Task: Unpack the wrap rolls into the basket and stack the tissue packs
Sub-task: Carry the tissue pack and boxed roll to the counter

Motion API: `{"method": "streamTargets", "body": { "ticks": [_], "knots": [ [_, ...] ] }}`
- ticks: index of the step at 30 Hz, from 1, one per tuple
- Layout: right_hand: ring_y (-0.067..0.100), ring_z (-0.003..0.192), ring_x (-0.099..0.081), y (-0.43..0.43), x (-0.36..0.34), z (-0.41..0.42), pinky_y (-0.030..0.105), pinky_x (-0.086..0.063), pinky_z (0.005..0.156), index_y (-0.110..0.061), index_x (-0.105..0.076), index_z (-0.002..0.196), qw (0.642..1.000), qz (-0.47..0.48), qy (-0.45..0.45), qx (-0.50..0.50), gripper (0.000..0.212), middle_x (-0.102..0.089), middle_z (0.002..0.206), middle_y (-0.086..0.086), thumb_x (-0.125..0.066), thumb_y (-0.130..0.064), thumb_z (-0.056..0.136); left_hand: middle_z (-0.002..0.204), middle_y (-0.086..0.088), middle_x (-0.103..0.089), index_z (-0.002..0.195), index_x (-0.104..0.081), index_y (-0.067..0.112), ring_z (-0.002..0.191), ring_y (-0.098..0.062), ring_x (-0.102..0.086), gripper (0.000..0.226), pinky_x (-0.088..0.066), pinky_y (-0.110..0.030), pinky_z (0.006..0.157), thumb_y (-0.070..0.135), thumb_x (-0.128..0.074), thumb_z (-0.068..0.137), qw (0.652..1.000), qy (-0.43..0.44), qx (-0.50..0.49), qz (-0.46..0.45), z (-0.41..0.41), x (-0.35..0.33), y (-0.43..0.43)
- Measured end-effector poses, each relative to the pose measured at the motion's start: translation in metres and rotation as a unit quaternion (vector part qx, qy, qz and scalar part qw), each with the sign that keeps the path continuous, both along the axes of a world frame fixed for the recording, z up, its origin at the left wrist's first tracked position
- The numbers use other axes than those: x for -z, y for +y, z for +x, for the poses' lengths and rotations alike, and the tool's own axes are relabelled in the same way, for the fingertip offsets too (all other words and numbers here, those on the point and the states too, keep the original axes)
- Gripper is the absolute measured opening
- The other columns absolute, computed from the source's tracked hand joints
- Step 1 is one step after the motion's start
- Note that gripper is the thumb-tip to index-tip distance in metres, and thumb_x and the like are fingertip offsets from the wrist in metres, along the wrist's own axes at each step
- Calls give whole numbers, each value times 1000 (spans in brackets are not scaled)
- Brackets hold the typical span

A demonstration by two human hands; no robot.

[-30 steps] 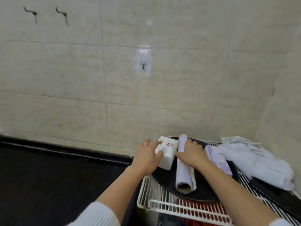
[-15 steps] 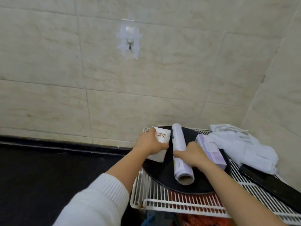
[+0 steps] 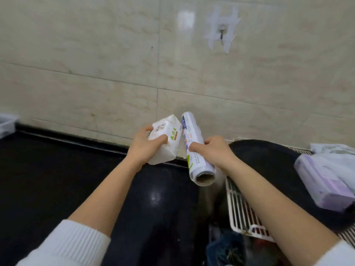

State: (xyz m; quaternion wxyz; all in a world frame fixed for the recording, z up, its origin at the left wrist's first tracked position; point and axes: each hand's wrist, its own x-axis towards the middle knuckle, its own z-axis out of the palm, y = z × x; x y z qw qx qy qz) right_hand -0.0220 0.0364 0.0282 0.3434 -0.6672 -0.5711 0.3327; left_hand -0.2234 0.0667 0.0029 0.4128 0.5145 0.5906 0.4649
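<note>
My left hand (image 3: 145, 145) grips a white tissue pack (image 3: 166, 139) with green print, held in the air over the black counter (image 3: 57, 179). Beside it, my right hand (image 3: 213, 150) holds a wrap roll (image 3: 194, 148) in white and blue film, its open cardboard end facing me. Pack and roll nearly touch at their far ends. A purple tissue pack (image 3: 326, 181) lies on the black round tray (image 3: 269, 162) at the right. At the far left edge is the corner of a clear container (image 3: 6, 124).
A white wire rack (image 3: 240, 208) carries the tray at the right, with a crumpled white plastic bag (image 3: 336, 150) behind the purple pack. A tiled wall with a taped hook (image 3: 221, 33) rises behind the counter. Dark clutter sits below the rack's front edge.
Both hands lifted the white tissue pack and the wrap roll off the black tray and carried them left, over the counter. The view swung left with them.
</note>
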Motion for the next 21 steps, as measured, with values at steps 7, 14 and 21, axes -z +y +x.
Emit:
{"method": "streamTargets", "body": {
  "ticks": [7, 14, 21],
  "knots": [
    [21, 85, -66, -14, 143, -177, 30, -51, 63, -14, -60, 107, 995, -95, -34, -28, 52, -68, 105, 5, -69, -45, 66, 126, -4, -56, 136, -35, 40, 95, -22, -53, 74, -46, -37, 81, 54, -62, 68, 973, 177, -100, -106, -165, 125, -45],
    [29, 101, -61, -51, 231, -262, 37, -52, 78, -11, -46, 122, 982, -130, -129, -42, 59, -61, 112, 10, -65, -41, 75, 129, -6, -41, 137, -29, 45, 111, -30, -46, 70, -43, -41, 80, 54, -60, 74, 936, 272, -137, -175, -234, 200, -81],
    [29, 106, -57, -67, 263, -279, 37, -49, 83, -16, -26, 140, 970, -135, -185, -79, 70, -50, 122, 10, -58, -42, 84, 137, -2, -30, 141, -25, 41, 117, -23, -35, 71, -46, -39, 80, 48, -61, 80, 934, 301, -86, -170, -245, 237, -97]
  ]
}}
